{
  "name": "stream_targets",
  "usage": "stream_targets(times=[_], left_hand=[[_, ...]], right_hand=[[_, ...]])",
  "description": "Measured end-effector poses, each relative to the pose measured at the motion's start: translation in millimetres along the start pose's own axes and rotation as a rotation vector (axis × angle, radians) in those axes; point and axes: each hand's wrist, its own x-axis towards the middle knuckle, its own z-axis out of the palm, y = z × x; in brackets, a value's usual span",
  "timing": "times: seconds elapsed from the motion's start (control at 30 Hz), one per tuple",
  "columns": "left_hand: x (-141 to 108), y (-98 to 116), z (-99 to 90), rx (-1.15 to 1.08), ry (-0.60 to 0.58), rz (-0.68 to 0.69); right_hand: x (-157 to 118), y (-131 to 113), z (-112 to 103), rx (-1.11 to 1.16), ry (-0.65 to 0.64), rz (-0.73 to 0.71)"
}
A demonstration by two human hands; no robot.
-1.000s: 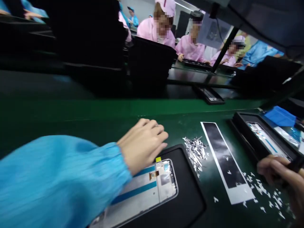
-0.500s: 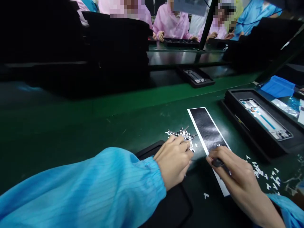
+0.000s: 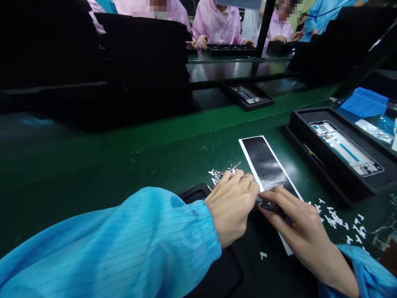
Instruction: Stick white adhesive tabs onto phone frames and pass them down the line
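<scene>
My left hand (image 3: 232, 205) is closed beside a pile of small metal parts (image 3: 216, 176); what its fingertips pinch is hidden behind the hand. Close to its right, my right hand (image 3: 299, 225) is closed on a dark tool (image 3: 273, 208), and the fingertips of both hands nearly meet. Under and beyond my right hand lies a black sheet with a white border (image 3: 266, 163). Small white pieces (image 3: 335, 219) are scattered to the right of that hand, and a single white piece (image 3: 263, 255) lies nearer to me.
At the right, a black foam tray (image 3: 328, 114) holds a phone frame (image 3: 347, 147), with blue plastic (image 3: 364, 102) behind it. A smaller tray (image 3: 266, 102) stands farther back. Black trays are stacked at the back left. People in pink and blue clothing sit across the bench.
My left hand has moved slightly right, and my right hand has come left towards it, so their fingertips are now close together. The whole view has shifted a little.
</scene>
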Motion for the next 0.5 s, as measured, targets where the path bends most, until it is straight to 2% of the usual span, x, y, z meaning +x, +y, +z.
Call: stream_targets(times=[0.17, 0.23, 0.33, 0.4, 0.5], left_hand=[[-2, -1, 0.5, -0.115, -0.003, -0.010], [-4, -5, 0.4, -0.209, 0.002, -0.052], [-5, -12, -2.7, -0.407, 0.041, -0.128], [-5, -13, -4.6, -0.543, 0.067, -0.133], [-5, -6, -5.1, -0.634, 0.062, -0.106]], right_hand=[[5, 0, 0, 0.066, -0.015, -0.001], [4, 1, -4, 0.093, -0.017, 0.055], [2, 4, -8, 0.156, 0.007, 0.214], [1, 5, -9, 0.227, 0.020, 0.296], [-1, 1, -9, 0.326, -0.010, 0.314]])
